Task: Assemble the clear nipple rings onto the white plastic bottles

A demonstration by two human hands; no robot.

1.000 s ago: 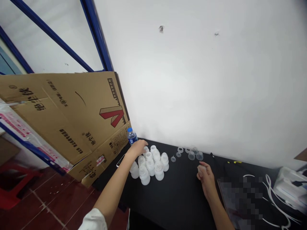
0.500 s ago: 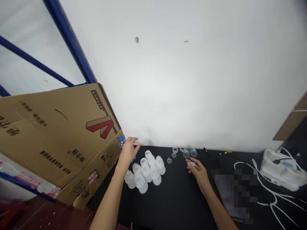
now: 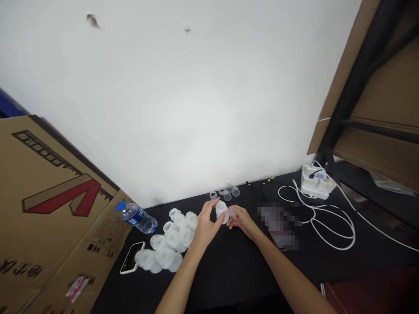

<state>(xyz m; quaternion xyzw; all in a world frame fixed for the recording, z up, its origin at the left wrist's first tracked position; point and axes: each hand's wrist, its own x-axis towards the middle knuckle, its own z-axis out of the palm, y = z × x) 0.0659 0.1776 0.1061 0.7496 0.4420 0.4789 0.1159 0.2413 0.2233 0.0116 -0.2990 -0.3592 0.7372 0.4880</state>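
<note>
I see the left hand [image 3: 206, 226] gripping a frosted bottle [image 3: 221, 213]; at its 3 o'clock, the right hand [image 3: 241, 218] seems to pinch a clear fitting [image 3: 231, 213].

You're in a plain workroom, more a packing or assembly space than a home. A black worktop [image 3: 229, 272] runs along a bare white wall [image 3: 163, 109], with a cardboard carton [image 3: 49, 244] at 8 o'clock, dark metal shelving [image 3: 369, 74] at 2, a white power unit [image 3: 317, 181] with cables [image 3: 353, 237] at 3, and white plastic bottles [image 3: 173, 240] massed at 7.
</note>
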